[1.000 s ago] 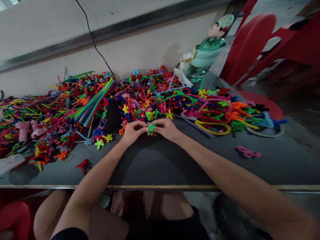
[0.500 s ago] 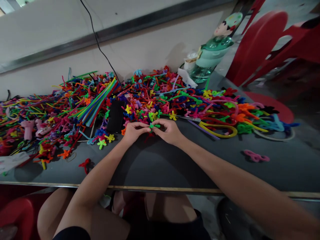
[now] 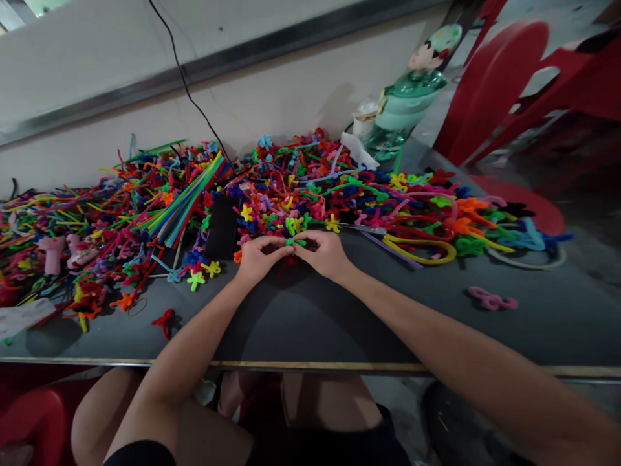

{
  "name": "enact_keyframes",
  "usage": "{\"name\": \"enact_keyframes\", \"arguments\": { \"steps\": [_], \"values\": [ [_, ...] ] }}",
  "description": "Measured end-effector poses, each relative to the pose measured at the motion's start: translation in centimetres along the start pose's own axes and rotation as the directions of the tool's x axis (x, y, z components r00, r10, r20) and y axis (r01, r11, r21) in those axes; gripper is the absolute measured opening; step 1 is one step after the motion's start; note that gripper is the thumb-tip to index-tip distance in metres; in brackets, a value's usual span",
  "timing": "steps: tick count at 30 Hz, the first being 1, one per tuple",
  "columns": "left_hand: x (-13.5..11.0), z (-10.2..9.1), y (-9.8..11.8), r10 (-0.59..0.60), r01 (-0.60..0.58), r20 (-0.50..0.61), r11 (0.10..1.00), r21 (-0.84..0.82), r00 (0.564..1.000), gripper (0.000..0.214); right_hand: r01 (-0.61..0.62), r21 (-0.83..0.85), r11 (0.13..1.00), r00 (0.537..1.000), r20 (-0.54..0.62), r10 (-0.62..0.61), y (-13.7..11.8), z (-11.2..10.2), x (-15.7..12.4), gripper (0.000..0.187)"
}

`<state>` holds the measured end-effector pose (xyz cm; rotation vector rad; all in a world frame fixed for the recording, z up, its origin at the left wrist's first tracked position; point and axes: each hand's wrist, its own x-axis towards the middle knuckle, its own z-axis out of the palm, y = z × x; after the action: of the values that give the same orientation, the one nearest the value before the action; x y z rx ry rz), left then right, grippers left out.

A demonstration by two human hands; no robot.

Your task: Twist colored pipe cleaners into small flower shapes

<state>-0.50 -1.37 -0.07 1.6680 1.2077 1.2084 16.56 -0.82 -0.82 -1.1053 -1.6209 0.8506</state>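
A small green pipe-cleaner piece (image 3: pixel 297 242) is pinched between my two hands, just above the dark table's near middle. My left hand (image 3: pixel 259 259) grips its left side with thumb and forefinger. From the right, my right hand (image 3: pixel 324 251) pinches the same piece, its other fingers curled. The fingertips almost meet and hide part of its shape. Something red shows faintly under the fingertips. Right behind my hands lies a yellow pipe-cleaner flower (image 3: pixel 332 223) at the edge of a colourful heap of pipe cleaners (image 3: pixel 276 175).
A black phone (image 3: pixel 222 226) lies against the heap, beside a bundle of straight pipe cleaners (image 3: pixel 187 200). A green bottle (image 3: pixel 400 120) stands back right, near red chairs (image 3: pixel 495 90). On the table (image 3: pixel 339 330) rest a pink looped piece (image 3: pixel 492 298) and a red piece (image 3: pixel 165 320).
My hands stay together on the green piece, with the fingertips slightly shifted and the piece turned a little. The whole view has moved slightly.
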Motion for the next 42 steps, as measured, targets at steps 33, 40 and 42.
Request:
{"name": "enact_keyframes", "arguments": {
  "steps": [33,40,42],
  "values": [
    [0.2,-0.3,0.4,0.570,-0.534,0.021,0.756,0.378,0.821,0.007,-0.201,0.175,0.964,0.950,0.273,0.149,0.6,-0.6,1.2,0.043],
    [0.0,-0.4,0.9,0.501,-0.484,0.049,0.799,0.356,0.864,0.009,-0.210,0.163,0.964,0.949,0.271,0.161,0.8,-0.6,1.3,0.041],
    [-0.1,-0.4,1.0,0.482,-0.469,0.055,0.810,0.352,0.874,0.010,-0.218,0.170,0.961,0.949,0.268,0.168,0.8,-0.7,1.4,0.041]
  ]
}}
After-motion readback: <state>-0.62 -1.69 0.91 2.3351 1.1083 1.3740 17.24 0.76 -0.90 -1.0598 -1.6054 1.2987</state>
